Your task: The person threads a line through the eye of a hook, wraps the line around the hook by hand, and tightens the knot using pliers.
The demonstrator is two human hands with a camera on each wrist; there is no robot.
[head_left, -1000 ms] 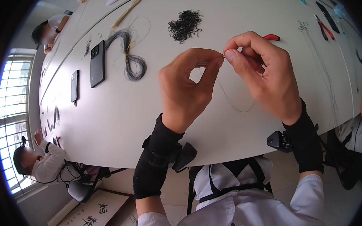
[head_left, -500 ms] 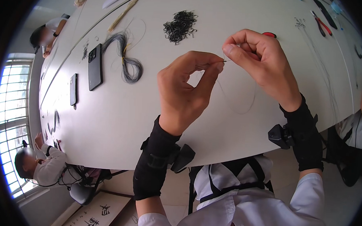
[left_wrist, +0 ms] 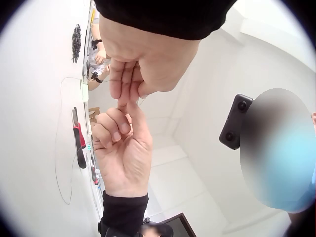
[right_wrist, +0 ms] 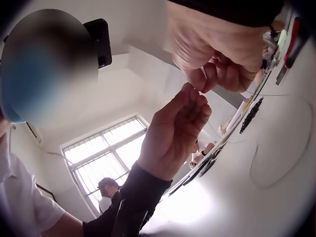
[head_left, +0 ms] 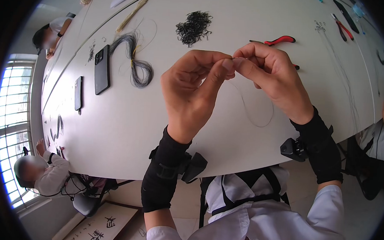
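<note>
My left hand (head_left: pixel 189 93) and right hand (head_left: pixel 277 74) meet fingertip to fingertip above the table. Between its thumb and index finger the left hand pinches a small dark hook (head_left: pixel 232 58), mostly covered by the fingers. Thumb and forefinger of the right hand pinch the thin fishing line (head_left: pixel 257 126) right beside it. A slack loop of this line hangs below the hands, also visible in the right wrist view. Beyond the hands lies a pile of small black hooks (head_left: pixel 193 28). Red-handled pliers (head_left: pixel 283 39) lie behind the right hand, partly covered by it.
A tied hank of grey line (head_left: pixel 140 69) lies left, beside a dark phone (head_left: pixel 102 69) and a smaller phone (head_left: pixel 78 93). Long lines with hooks (head_left: pixel 334 53) stretch along the right, near more pliers (head_left: pixel 344 31). Other people sit around the white table (head_left: pixel 126 129).
The right hand has moved in and down to the left fingertips, closing the small gap between them. The dark hook tip that showed is now largely covered, and more of the pliers shows.
</note>
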